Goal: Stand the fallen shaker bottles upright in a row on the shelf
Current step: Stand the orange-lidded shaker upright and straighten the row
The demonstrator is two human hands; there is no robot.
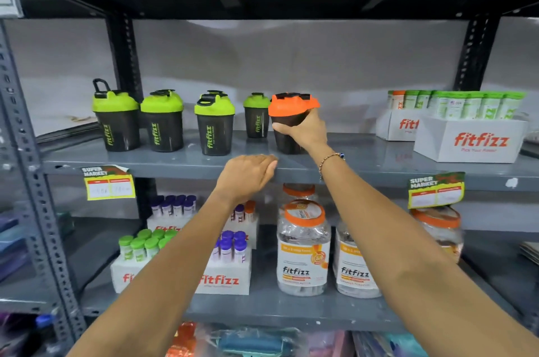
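On the grey shelf (186,162) several dark shaker bottles with green lids stand upright: one at the far left (116,118), a second (163,123), a third (215,126), and a smaller-looking one further back (256,117). To their right, an orange-lidded shaker (291,111) stands upright on the shelf with my right hand (306,130) wrapped around its dark body. My left hand (248,175) hovers at the shelf's front edge, fingers curled downward and holding nothing.
White fitfizz boxes (469,140) holding green-capped tubes occupy the right end of the same shelf. Price tags (108,184) hang from its front lip. Below are tube boxes (224,280) and orange-lidded jars (303,254). Dark metal uprights (124,53) frame the bay.
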